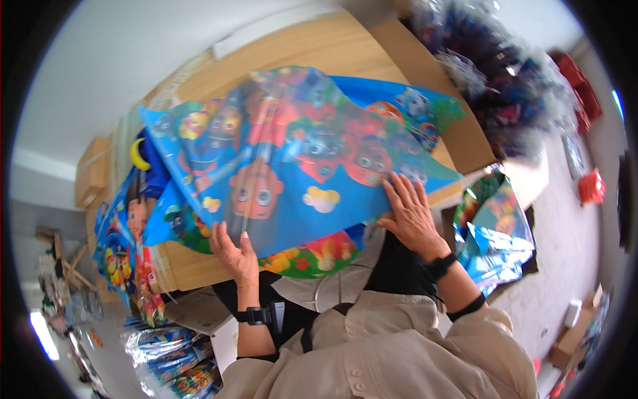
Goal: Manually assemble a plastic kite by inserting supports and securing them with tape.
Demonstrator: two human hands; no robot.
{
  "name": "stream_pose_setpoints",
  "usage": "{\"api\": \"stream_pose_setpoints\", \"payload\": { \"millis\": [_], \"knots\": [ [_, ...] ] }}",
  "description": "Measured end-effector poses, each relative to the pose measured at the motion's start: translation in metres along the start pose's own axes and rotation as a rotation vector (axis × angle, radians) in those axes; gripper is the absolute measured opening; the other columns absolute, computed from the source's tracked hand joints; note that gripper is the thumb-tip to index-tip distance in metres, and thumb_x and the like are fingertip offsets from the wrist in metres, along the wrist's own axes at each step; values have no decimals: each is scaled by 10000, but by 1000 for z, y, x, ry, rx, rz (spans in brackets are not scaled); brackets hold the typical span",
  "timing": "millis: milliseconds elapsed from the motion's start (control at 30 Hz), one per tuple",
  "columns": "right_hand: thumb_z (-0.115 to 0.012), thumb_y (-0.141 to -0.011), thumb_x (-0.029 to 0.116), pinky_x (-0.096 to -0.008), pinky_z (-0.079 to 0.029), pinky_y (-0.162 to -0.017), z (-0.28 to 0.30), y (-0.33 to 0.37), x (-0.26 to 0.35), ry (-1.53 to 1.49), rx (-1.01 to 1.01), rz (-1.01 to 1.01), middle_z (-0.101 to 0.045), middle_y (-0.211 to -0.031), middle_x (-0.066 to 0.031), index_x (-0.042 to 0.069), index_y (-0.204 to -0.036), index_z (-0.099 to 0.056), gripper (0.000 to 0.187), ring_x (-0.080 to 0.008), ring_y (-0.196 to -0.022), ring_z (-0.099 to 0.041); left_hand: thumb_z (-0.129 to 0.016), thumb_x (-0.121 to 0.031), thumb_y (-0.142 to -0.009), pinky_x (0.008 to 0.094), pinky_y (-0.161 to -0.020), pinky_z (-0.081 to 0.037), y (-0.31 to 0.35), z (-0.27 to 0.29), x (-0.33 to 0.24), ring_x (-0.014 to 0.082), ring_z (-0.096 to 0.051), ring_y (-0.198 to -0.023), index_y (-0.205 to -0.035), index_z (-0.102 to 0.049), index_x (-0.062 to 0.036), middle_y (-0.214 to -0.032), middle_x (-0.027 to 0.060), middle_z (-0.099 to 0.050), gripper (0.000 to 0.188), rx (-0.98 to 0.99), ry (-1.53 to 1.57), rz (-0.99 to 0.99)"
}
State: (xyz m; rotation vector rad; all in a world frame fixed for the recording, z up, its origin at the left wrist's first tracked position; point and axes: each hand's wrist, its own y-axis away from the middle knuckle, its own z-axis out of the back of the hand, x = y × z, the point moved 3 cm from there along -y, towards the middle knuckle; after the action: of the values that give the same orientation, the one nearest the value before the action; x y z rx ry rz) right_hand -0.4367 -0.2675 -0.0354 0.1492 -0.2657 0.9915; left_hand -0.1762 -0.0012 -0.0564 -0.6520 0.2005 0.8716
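Nearest the camera is a beige shirt (372, 332); ahead of it a blue printed sheet (286, 166) spans the table (332, 43), its long axis running left to right, its near border along the table's near edge. The right hand (415, 216) is open, fingers spread on the sheet's right end; the left hand (236, 259), thumb and fingers parted, touches the near border left of middle. Neither visibly clasps the sheet, which lies beyond both, toward the table's far edge.
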Motion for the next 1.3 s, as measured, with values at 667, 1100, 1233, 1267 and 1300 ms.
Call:
{"api": "stream_pose_setpoints", "payload": {
  "millis": [667, 1100, 1233, 1267, 1300],
  "knots": [
    [-629, -786, 433, -554, -207, -1083, -19, -51, 70, -165, 22, 137, -384, -1378, -230, -6, -1287, -450, 690, -406, -1302, -327, -627, -255, -813, 468, -734, -491, -431, -70, 16, 382, -622, -882, -892, -643, -9, -958, 239, -637, 259, 214, -258, -151],
    [-526, -873, 439, -605, -293, -1010, -39, -55, 62, -154, 6, 164, -442, -1322, -248, -3, -1255, -497, 585, -428, -1236, -409, -517, -25, -811, 444, -689, -542, -509, -220, 61, 348, -656, -872, -893, -646, -16, -921, 202, -653, 153, 235, -778, -412],
    [-531, -864, 434, -604, -314, -991, -40, -58, 62, -114, -7, 188, -478, -1281, -252, -8, -1234, -511, 577, -435, -1192, -450, -524, -21, -799, 419, -662, -553, -514, -226, 60, 343, -666, -828, -869, -641, 1, -894, 199, -653, 138, 309, -850, -550],
    [-531, -864, 434, -604, -314, -991, -40, -58, 62, -115, -5, 192, -478, -1281, -252, -8, -1234, -511, 577, -435, -1192, -450, -530, -19, -788, 412, -641, -555, -515, -222, 55, 341, -669, -799, -855, -639, 11, -854, 198, -651, 131, 235, -858, -622],
    [-537, -861, 429, -603, -316, -989, -40, -59, 63, -121, -4, 180, -480, -1279, -249, -6, -1233, -512, 574, -434, -1190, -453, -537, -16, -778, 406, -620, -557, -515, -219, 48, 338, -672, -769, -841, -636, 22, -815, 198, -649, 124, 174, -865, -692]
  ]
}}
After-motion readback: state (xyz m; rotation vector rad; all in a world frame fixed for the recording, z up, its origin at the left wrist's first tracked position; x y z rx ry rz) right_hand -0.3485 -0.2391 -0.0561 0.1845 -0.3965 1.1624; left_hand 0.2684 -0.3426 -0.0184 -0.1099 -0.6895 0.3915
